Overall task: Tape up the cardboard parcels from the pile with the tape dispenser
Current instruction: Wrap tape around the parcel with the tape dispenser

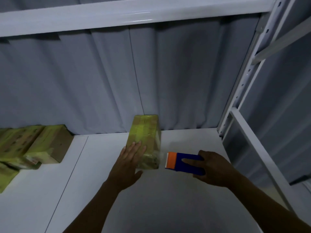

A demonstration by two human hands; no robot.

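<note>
- Cardboard pile (30, 148), far left on the white shelf board (101, 199): blocky brown boxes banded in glossy yellow-green tape. Several lean on one another, well apart from the work spot.
- Left hand (129, 163): fingers straight, palm flat on the near-left top face of the parcel. It presses and does not curl round it.
- Parcel (144, 138): mid-shelf, a long box with its far end at the grey pleated curtain (117, 81). Top is taped and shiny; right side and near end look crinkled under film.
- Tape dispenser (183, 163): blue plastic body, orange cutter end just beside the parcel's near-right corner. A faint clear sheen bridges the gap; probably tape, cannot confirm.
- Right hand (213, 167): fingers wrapped round the dispenser body, index finger laid along its top.
- Judgement: a strip is being laid or cut on the right side. Keep the palm firm so the box does not slide, keep the tape taut at a low angle, then rub it down against wrinkles.
- White metal rack upright (244, 98), right: perforated, smooth paint.
</note>
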